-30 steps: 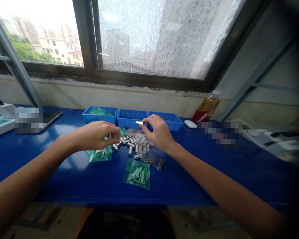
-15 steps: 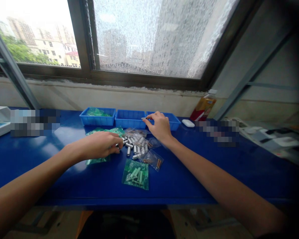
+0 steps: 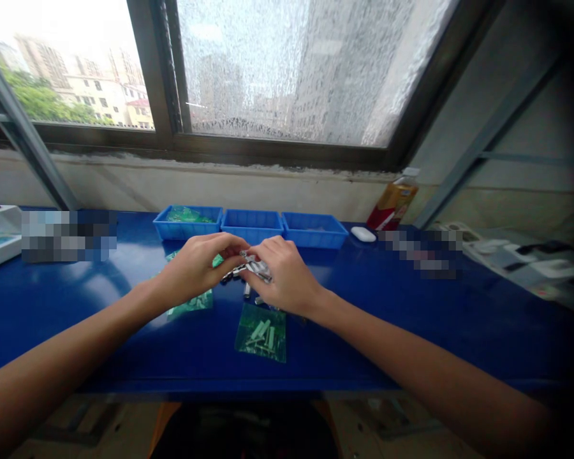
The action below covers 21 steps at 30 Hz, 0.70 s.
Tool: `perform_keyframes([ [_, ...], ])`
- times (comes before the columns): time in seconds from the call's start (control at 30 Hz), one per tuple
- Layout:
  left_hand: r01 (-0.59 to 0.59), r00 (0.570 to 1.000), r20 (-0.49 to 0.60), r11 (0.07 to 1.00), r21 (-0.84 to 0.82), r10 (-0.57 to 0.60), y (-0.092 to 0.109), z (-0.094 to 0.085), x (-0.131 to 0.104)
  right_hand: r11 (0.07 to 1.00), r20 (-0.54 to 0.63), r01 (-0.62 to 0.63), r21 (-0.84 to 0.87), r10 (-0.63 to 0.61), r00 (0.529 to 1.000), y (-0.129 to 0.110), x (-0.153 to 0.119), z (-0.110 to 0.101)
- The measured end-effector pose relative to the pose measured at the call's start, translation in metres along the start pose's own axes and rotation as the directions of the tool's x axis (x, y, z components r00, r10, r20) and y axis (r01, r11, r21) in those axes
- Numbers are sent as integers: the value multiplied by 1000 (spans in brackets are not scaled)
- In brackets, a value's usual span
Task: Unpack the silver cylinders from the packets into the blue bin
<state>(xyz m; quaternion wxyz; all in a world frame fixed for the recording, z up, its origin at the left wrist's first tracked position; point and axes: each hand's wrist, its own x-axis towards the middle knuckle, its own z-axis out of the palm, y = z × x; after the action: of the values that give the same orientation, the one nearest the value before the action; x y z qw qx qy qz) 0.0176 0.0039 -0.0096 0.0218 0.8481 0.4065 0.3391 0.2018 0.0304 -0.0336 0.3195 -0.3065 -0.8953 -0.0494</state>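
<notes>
My left hand (image 3: 209, 260) and my right hand (image 3: 287, 275) meet over the middle of the blue table. The left fingertips pinch a small silver metal piece (image 3: 243, 254). My right fingers curl close beside it; shiny silver shows between thumb and forefinger, and I cannot make out whether it is held or lies behind. Below them are loose silver metal cylinders (image 3: 247, 291), mostly covered by the hands. A green plastic bag (image 3: 261, 333) with several pale rods lies nearer me. Under my left wrist another green bag (image 3: 191, 303) is partly visible.
Three blue bins stand in a row at the back: a left bin (image 3: 189, 231) with green bags, a middle bin (image 3: 252, 237) and a right bin (image 3: 314, 238). A white mouse-shaped object (image 3: 363, 234) and a drink bottle (image 3: 394, 203) are right of them.
My right hand has come down and left from in front of the right bin to join my left hand. The left hand has risen slightly and moved right. Clear bags are now hidden.
</notes>
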Motion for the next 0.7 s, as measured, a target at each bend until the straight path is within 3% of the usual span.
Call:
perform_keyframes([
  [0.1, 62, 996, -53, 986, -154, -70, 3, 3, 0, 1000, 1, -22, -1, 22, 1000, -7, 0, -1],
  [0.23, 139, 988, -5, 908, -395, -153, 3, 7, 0, 999, -30, -31, 31, 32, 999, -6, -1, 1],
  [0.33, 164, 983, 11, 858, -487, -182, 2, 8, 0, 999, -48, -17, 30, 19, 999, -7, -2, 2],
  [0.7, 111, 988, -63, 938, -327, -139, 2, 7, 0, 1000, -53, 7, 20, -6, 999, -8, -2, 2],
])
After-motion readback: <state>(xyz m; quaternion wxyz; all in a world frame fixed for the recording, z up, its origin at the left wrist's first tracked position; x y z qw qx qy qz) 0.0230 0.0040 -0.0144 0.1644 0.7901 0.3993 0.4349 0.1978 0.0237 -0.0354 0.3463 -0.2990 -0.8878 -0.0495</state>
